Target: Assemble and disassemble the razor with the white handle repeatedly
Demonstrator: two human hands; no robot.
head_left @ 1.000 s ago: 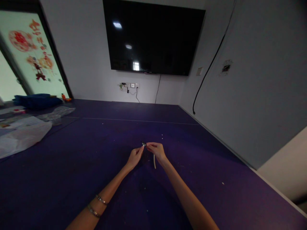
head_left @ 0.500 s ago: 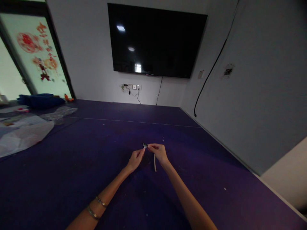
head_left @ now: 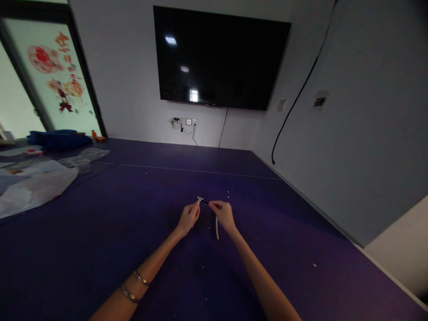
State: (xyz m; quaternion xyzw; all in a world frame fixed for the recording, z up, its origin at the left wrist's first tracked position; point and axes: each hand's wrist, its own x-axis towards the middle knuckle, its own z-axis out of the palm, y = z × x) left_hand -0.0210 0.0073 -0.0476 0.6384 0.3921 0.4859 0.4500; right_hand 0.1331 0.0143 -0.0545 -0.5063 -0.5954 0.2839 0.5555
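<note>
Head view, only one I've got: my left hand (head_left: 188, 218) has thumb and fingertips pinched on a small silvery piece (head_left: 199, 198); my right hand (head_left: 223, 214) is pinched on the right end of a dark piece (head_left: 205, 203) that meets the silvery one. Both bits sit between my fingertips, over the middle of the purple surface (head_left: 133, 200), well in from its far edge and right edge. Too small to tell if they're joined or just touching. A pale strip (head_left: 217, 229) runs down from under my right hand toward the near edge; can't tell if held or lying. Handling, my guess: silvery piece light, stiff, a bit slippery, best pinched by its near end; dark piece light too, grip the right end. Strip curves, so probably soft and bendy. Plastic sheeting (head_left: 36, 191) lies by the left edge, well apart.
</note>
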